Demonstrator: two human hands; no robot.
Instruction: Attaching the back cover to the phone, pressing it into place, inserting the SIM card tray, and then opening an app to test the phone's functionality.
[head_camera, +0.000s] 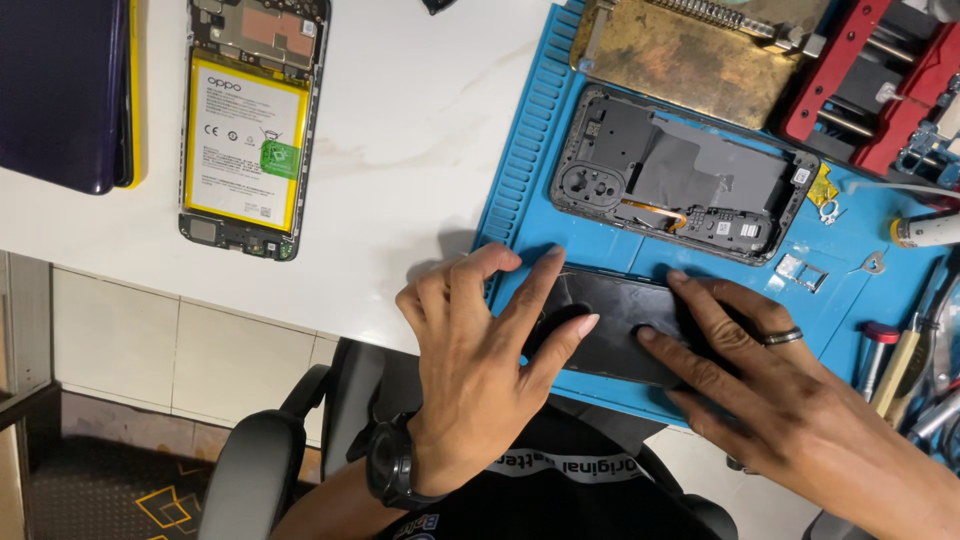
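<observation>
Two hands (470, 370) (770, 380) press phone (620, 325) on blue mat (520, 170).

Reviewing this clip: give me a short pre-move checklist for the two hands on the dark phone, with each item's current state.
1. Left hand on the dark phone, fingers spread over its left end: ok.
2. Right hand pressing its right end: ok.
3. Phone lying flat on the blue mat: ok.
4. Phone fully on the mat, away from its near edge: not ok, it lies close to that edge.
5. Opened phone frame apart from the hands: ok.
6. SIM tray apart from the right hand: ok.
</observation>
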